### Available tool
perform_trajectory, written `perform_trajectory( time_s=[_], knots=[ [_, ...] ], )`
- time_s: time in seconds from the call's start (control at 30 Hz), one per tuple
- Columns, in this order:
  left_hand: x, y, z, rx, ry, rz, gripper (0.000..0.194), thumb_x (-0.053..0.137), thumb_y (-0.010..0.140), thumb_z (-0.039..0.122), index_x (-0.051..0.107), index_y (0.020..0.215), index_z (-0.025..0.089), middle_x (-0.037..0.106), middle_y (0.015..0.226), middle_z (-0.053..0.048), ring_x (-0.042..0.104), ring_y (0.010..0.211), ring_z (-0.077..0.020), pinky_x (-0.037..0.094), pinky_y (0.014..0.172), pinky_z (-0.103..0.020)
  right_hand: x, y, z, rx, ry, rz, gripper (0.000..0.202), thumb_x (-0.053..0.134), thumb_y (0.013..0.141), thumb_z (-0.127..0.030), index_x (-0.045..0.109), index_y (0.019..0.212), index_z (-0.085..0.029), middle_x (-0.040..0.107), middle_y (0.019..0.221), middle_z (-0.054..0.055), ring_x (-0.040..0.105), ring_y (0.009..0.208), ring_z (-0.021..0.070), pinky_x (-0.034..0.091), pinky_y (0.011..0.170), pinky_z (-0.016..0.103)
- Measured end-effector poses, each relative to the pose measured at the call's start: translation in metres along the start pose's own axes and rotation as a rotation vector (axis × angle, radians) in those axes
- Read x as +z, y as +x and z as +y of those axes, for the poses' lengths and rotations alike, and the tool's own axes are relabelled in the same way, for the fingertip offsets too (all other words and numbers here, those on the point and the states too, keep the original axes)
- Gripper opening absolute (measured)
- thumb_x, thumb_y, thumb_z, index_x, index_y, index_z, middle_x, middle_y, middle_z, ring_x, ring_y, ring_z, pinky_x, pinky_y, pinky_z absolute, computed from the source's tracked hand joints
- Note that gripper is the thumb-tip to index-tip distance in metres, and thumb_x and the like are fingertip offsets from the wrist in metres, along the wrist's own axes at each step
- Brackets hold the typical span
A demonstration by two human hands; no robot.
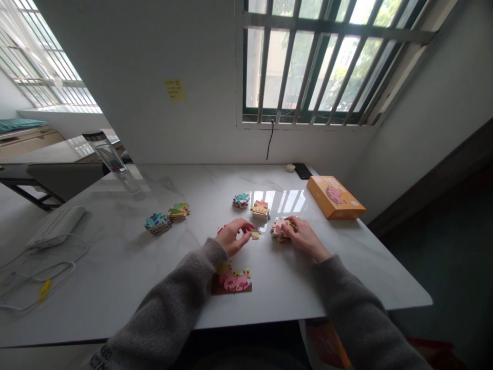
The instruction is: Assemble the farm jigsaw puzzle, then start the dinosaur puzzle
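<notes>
A pink puzzle lies near, apparently part-joined, its far edge unfinished; 5 stacks of pieces stand farther off; the left hand curls half-open by loose pieces; the right hand, fingers bent, touches the rightmost stack; I cannot tell either's grip.

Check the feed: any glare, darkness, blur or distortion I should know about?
Head view: the window is blown out in patches; its reflection glares on the tabletop beside the yellow puzzle stack; the lower right falls dark; the wall note is too soft to read; the bottle leans, likely wide-angle distortion.
</notes>
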State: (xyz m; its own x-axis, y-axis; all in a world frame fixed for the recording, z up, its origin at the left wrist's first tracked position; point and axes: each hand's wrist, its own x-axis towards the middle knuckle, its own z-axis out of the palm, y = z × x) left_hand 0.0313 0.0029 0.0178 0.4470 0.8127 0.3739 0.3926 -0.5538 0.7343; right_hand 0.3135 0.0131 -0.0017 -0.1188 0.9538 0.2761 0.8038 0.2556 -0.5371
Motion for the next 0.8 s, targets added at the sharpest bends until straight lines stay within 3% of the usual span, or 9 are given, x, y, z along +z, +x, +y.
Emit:
perform_trajectory(
  time_s=[0.13, 0.33, 0.53, 0.63, 0.8],
  knots=[
    [0.013, 0.009, 0.010, 0.017, 0.015, -0.052, 0.020, 0.059, 0.091, 0.029, 0.066, 0.107, 0.019, 0.069, 0.097, -0.008, 0.066, 0.088, -0.0214, 0.051, 0.082, -0.035, 0.003, -0.003, -0.006, -0.057, 0.047, -0.026, 0.035, 0.052, 0.092, -0.045, 0.068, 0.105, -0.017, 0.070, 0.099, 0.010, 0.063, 0.094, 0.0249, 0.049, 0.086, 0.039],
    [0.040, 0.035, 0.015, 0.017, 0.170, -0.058, 0.044, 0.069, 0.083, 0.046, 0.065, 0.117, 0.018, 0.070, 0.105, -0.014, 0.065, 0.095, -0.0302, 0.049, 0.089, -0.042, 0.001, -0.007, -0.011, -0.072, 0.256, -0.149, 0.041, 0.063, 0.087, -0.045, 0.062, 0.117, -0.018, 0.067, 0.111, 0.011, 0.064, 0.102, 0.0256, 0.052, 0.091, 0.042],
    [0.053, 0.040, 0.010, -0.081, 0.191, -0.225, 0.040, 0.069, 0.081, 0.046, 0.069, 0.112, 0.022, 0.071, 0.089, -0.011, 0.066, 0.088, -0.0326, 0.049, 0.086, -0.043, 0.002, -0.009, -0.008, 0.012, 0.524, -0.279, 0.049, 0.073, 0.081, -0.039, 0.056, 0.123, -0.020, 0.065, 0.116, 0.012, 0.065, 0.102, 0.0247, 0.056, 0.087, 0.041],
    [0.049, 0.035, 0.012, -0.090, 0.174, -0.282, 0.053, 0.070, 0.080, 0.046, 0.062, 0.125, 0.020, 0.070, 0.106, -0.014, 0.066, 0.102, -0.0351, 0.049, 0.093, -0.047, -0.002, -0.013, -0.015, 0.014, 0.658, -0.339, 0.053, 0.075, 0.080, -0.038, 0.053, 0.125, -0.021, 0.062, 0.117, 0.010, 0.066, 0.100, 0.0228, 0.057, 0.086, 0.040],
    [0.045, 0.022, 0.016, -0.073, 0.098, -0.304, 0.087, 0.077, 0.073, 0.044, 0.038, 0.146, 0.014, 0.054, 0.138, -0.019, 0.055, 0.125, -0.0373, 0.044, 0.106, -0.052, -0.006, -0.022, -0.030, -0.110, 0.800, -0.396, 0.075, 0.080, 0.077, -0.033, 0.040, 0.141, -0.027, 0.057, 0.123, 0.009, 0.065, 0.105, 0.0228, 0.056, 0.091, 0.041]
  ],
)
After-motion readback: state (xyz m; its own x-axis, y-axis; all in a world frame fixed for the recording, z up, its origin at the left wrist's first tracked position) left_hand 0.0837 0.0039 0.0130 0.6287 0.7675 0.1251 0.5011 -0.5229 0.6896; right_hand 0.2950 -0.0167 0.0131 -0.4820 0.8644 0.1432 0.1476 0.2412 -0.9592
